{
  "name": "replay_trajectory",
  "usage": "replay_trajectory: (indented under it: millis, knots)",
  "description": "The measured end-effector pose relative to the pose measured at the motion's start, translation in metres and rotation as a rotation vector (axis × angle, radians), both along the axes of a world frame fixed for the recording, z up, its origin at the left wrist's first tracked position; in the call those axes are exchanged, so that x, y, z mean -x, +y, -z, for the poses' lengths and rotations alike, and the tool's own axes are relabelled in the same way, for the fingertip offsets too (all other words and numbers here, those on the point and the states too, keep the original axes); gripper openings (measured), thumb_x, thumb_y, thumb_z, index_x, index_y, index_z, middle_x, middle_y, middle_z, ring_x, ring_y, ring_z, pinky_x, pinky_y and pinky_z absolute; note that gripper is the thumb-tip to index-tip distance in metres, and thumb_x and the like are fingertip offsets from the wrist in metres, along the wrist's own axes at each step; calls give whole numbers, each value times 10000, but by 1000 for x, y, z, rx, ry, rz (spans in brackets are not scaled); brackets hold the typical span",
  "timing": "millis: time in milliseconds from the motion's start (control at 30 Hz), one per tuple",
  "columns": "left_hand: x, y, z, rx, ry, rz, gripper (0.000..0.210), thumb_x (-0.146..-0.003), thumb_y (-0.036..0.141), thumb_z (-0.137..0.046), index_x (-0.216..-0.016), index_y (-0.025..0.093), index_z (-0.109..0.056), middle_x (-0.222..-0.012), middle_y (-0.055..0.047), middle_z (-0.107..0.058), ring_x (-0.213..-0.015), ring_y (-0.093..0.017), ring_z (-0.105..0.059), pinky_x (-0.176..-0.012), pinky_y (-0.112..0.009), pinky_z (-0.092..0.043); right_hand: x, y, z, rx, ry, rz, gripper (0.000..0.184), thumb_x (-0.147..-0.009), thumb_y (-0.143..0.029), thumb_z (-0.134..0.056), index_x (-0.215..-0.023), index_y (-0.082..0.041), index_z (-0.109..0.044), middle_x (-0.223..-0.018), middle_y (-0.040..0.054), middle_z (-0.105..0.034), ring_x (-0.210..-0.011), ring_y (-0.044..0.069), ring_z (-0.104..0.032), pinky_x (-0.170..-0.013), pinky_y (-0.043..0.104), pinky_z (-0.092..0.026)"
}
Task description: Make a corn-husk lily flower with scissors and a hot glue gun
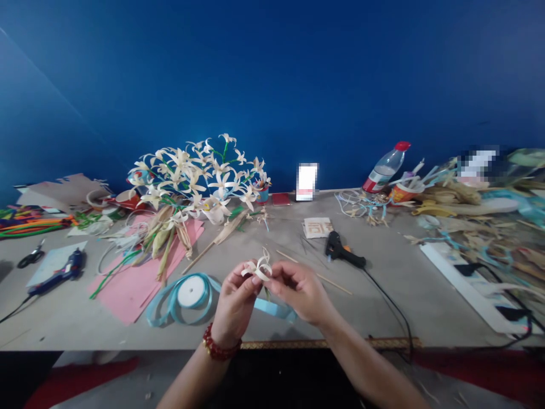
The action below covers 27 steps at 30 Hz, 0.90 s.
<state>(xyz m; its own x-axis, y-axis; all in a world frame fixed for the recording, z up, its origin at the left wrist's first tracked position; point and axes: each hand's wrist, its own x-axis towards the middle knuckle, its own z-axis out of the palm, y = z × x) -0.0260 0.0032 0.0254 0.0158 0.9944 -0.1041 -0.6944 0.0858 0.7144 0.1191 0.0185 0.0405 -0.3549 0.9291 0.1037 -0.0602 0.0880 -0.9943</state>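
Observation:
Between my two hands, above the front of the table, is a small white handmade flower (260, 269) with curled petals. My left hand (234, 298), with a red bead bracelet (218, 344) at the wrist, pinches it from the left. From the other side, the thumb and fingers of my right hand (302, 289) grip it too. The fingers partly hide its base. A roll of light blue ribbon (191, 292) lies left of my left hand, and a loose ribbon length (275, 309) passes beneath my hands. Thin sticks (332, 281) lie just beyond my right hand.
Similar white flowers (204, 170) on green stems stand at the back left, near pink paper (123, 289). A black glue gun (344, 253) with a cord lies to the right, a blue glue gun (63, 272) far left. A bottle (385, 167) and power strip (460, 289) are at right.

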Motion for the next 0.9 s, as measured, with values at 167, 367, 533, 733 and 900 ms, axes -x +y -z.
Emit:
replay_trajectory:
  millis: [167, 367, 533, 733, 900]
  knots:
    - [4, 2, 1, -42, -12, 54, 184, -669, 206, -856, -744, 153, -697, -779, -11, -617, -665, -101, -549, -621, -199, -454, 0, 4, -6, 187, 101, -118, 333, -775, -473, -760, -743, -168, -628, -585, -58, -450, -520, 73, -310, -485, 222, -228]
    - [9, 7, 0, -126, 11, 184, 196, -696, 213, -837, -710, 147, -653, -747, 4, -562, -689, -111, -530, -628, -198, -455, 1, 8, -4, 270, 170, -173, 421, -716, -501, -800, -677, -173, -540, -602, -64, -419, -546, 71, -323, -509, 215, -229]
    - [5, 8, 3, -80, -46, 132, 207, -669, 197, -855, -686, 146, -655, -778, 7, -582, -715, -102, -547, -657, -190, -460, 1, 7, -1, 114, 89, -100, 301, -799, -408, -726, -708, -177, -555, -581, -69, -400, -518, 73, -309, -475, 207, -239]
    - [-5, 2, 9, 25, -122, 10, 240, -633, 199, -889, -805, 185, -721, -825, 4, -674, -738, -87, -606, -742, -182, -497, 3, 0, 0, -310, -221, 162, 52, -853, -207, -617, -830, -188, -659, -699, -3, -642, -548, 101, -468, -520, 222, -360]
    - [-8, -1, 11, 21, -115, -112, 254, -620, 206, -902, -814, 191, -738, -826, 3, -701, -753, -80, -630, -756, -158, -512, 6, -6, -4, -547, -329, 236, 111, -900, -181, -577, -936, -202, -680, -768, 25, -713, -630, 134, -572, -616, 251, -427]
